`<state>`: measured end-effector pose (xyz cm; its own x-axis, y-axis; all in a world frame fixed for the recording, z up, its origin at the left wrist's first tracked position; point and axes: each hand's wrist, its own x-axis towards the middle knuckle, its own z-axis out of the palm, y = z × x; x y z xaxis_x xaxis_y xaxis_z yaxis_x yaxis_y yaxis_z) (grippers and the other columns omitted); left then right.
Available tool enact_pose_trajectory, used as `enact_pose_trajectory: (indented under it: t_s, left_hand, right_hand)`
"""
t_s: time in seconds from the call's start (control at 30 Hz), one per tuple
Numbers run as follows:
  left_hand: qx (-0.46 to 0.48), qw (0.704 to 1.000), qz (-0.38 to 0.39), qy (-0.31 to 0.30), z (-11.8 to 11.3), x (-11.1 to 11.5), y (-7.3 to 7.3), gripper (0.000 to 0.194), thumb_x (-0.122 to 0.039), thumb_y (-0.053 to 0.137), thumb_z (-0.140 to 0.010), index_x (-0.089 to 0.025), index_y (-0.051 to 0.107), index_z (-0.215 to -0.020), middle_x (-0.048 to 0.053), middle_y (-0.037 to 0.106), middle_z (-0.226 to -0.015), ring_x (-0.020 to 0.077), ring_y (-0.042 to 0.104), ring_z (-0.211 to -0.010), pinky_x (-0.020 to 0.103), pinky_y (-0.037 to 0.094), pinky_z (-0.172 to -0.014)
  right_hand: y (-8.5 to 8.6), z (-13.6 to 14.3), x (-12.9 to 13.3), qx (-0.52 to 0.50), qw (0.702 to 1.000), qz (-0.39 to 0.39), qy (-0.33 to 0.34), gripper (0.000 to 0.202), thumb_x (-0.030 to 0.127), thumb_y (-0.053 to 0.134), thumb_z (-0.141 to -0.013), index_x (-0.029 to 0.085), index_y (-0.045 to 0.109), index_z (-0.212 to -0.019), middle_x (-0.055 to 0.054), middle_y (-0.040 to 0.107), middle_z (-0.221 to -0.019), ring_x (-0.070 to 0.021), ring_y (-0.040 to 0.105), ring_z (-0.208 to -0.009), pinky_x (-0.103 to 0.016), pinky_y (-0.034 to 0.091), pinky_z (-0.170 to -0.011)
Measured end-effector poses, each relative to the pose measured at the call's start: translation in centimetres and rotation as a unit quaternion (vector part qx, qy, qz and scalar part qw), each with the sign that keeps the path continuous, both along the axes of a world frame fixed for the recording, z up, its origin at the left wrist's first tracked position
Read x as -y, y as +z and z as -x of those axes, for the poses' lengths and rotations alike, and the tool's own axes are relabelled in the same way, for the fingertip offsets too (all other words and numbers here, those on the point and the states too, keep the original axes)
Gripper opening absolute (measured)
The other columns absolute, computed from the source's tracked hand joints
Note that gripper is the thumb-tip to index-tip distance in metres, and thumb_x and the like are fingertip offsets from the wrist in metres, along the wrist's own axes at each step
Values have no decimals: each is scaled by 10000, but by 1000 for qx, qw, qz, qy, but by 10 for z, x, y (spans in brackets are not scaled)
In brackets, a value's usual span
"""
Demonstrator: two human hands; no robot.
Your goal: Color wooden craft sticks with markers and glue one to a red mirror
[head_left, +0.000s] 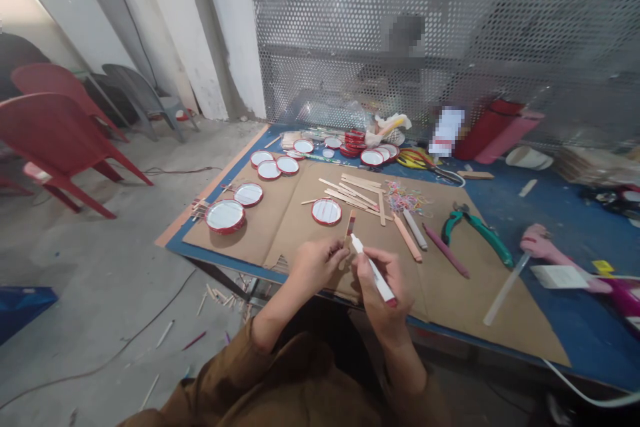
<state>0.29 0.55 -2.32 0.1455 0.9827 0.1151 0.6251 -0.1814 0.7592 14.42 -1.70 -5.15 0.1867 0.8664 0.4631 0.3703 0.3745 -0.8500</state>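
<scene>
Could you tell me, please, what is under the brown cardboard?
The blue table shows around the brown cardboard; whatever lies directly beneath is covered and cannot be seen.

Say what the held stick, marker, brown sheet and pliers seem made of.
Stick: probably wood; matt, pale tan beside darker colouring.
Marker: likely plastic; smooth, evenly white barrel.
Brown sheet: corrugated cardboard, by its matt, creased face and ridged torn patch.
Pliers: head seemingly metal, greyish; smooth green handles, perhaps plastic or rubber.

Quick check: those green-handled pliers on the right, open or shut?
Open: the pliers lie with their two green handles spread wide apart.
</scene>
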Motion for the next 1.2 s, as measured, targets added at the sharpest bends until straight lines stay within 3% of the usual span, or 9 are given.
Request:
enact_pose_trajectory:
  t_s: [0.3, 0.53, 1.2]
  left_hand:
    - [7, 1000, 3, -7, 0, 1, 3, 177, -245, 523, -900, -188, 686, -859, 3, 696, -739, 126, 595, -671, 199, 370, -613]
    - [-18, 1000, 12, 8, 0, 1, 3, 177, -265, 533, -895, -188, 687, -852, 2, 688, -706, 127, 581, -641, 205, 355, -589]
    - [7, 1000, 10, -8, 1, 1, 2, 176, -247, 533, -894, -185, 691, -848, 13, 705, -746, 137, 614, -693, 202, 399, -639]
  right_hand:
    - [3, 1, 1, -3, 1000, 4, 14, 223, 386, 613, -876, 184, 621, -970, -30, 695, -741, -149, 667, -601, -257, 559, -537]
    - [1, 2, 2, -33, 999, -3, -23, 251, 396, 623, -868, 174, 618, -985, -27, 695, -729, -155, 675, -591, -265, 559, -561]
    - [4, 2, 0, 7, 1000, 8, 13, 221, 389, 593, -890, 186, 610, -977, -25, 694, -762, -140, 659, -603, -251, 550, -529]
